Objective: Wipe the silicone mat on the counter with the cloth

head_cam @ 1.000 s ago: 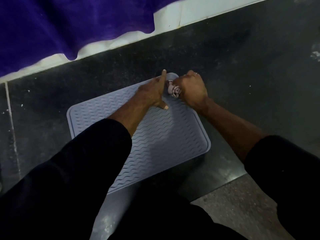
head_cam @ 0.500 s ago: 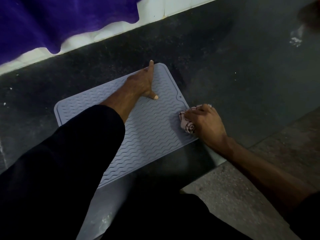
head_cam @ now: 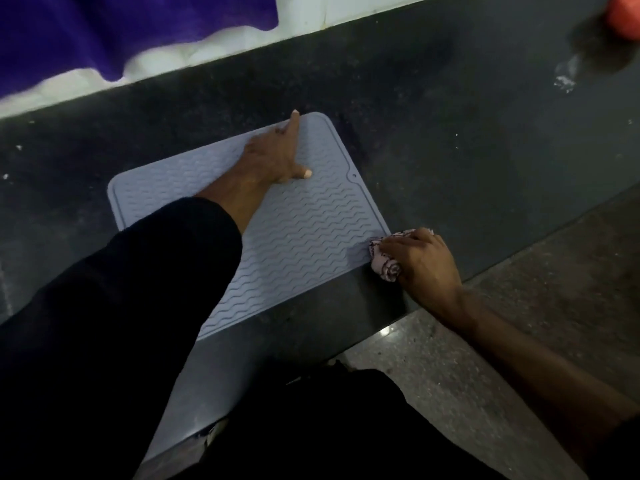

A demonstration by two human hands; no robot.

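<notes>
- Two hands work: my left hand presses flat, steadying the silicone mat.
- My right hand, fingers bunching the cloth, has swept from far corner to near edge; one pass done.

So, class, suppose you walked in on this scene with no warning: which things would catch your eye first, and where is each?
First the pale grey silicone mat with its wavy ribs, lying at a slant on the dark counter. Then the two hands: the left hand rests flat on the mat's far part, and the right hand grips a bunched patterned cloth at the mat's near right corner. Purple fabric hangs at top left.
</notes>
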